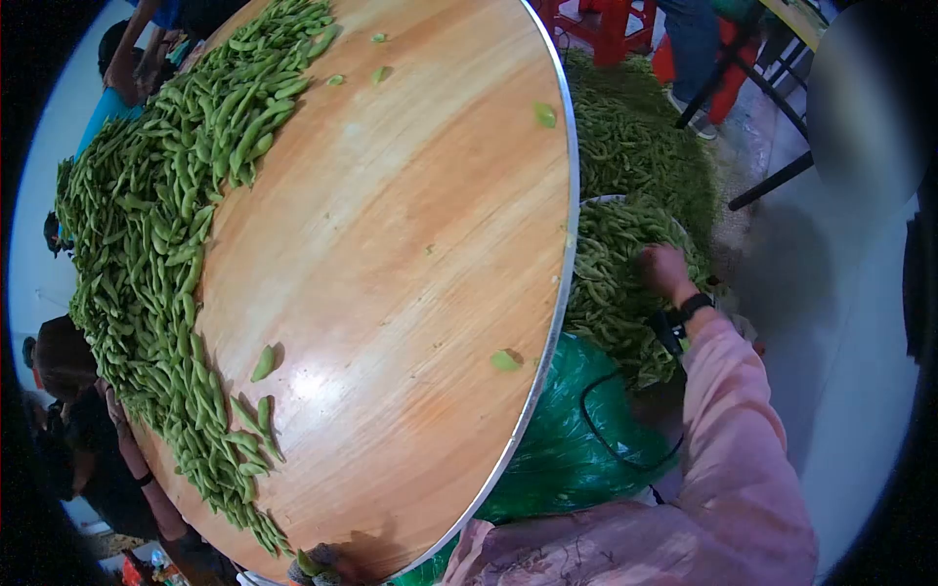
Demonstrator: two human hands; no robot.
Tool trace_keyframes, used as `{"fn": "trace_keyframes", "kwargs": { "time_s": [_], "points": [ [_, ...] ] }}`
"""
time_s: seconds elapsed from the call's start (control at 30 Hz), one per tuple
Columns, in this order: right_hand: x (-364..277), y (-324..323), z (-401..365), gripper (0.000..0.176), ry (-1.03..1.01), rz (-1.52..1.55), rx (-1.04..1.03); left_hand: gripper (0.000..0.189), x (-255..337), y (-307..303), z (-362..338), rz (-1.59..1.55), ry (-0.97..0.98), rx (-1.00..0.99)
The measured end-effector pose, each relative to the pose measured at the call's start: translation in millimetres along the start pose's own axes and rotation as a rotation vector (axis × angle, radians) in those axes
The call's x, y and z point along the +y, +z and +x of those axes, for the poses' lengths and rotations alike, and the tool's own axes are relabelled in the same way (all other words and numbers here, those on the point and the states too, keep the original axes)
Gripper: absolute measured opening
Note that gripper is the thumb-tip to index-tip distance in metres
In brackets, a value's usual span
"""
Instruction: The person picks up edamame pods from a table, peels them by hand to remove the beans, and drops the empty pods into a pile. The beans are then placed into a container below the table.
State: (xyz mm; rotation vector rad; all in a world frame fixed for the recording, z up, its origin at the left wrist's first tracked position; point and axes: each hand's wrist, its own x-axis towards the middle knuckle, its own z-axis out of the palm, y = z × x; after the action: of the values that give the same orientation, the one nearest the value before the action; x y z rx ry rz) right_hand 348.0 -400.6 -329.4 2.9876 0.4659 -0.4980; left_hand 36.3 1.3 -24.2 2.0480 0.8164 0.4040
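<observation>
My right hand [665, 272] reaches down to a container heaped with green soybean pods [625, 239] beside the table. Its fingers are curled in at the pods, and what they hold is hidden. At the bottom edge of the view, my left hand [320, 568] shows only as grey, glove-like fingertips by the table rim. They pinch a green soybean pod [308, 562]. Close by ends a long heap of soybean pods [166, 225] that curves along the table's far left side. A few single pods [263, 363] lie apart from it.
The round wooden table [391, 215] has a metal edge. Green plastic bag [576, 430] sits below it, a dark cord across. More pods [635, 127] cover the floor behind. Other people sit at left, one person's arm [147, 479] at the rim. Black table legs [772, 181] stand right.
</observation>
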Motion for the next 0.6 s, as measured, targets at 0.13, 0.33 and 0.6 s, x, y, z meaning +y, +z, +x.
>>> {"fn": "trace_keyframes", "kwargs": {
  "time_s": [0.13, 0.33, 0.6],
  "points": [
    [40.0, 35.1, -31.2, 0.025, 0.291, 0.816, 0.193, 0.037, -13.3, -10.6, 0.9, -0.180, -0.139, -0.053],
    [-6.8, -68.6, -81.5, 0.028, 0.173, 1.504, 0.290, 0.029, 15.9, 14.6, 0.7, -0.081, 0.039, 0.008],
    [-19.5, -116.4, -119.4, 0.023, 0.050, 1.601, 0.225, 0.029, -17.4, 0.5, 8.3, -0.095, 0.089, 0.021]
  ]
}}
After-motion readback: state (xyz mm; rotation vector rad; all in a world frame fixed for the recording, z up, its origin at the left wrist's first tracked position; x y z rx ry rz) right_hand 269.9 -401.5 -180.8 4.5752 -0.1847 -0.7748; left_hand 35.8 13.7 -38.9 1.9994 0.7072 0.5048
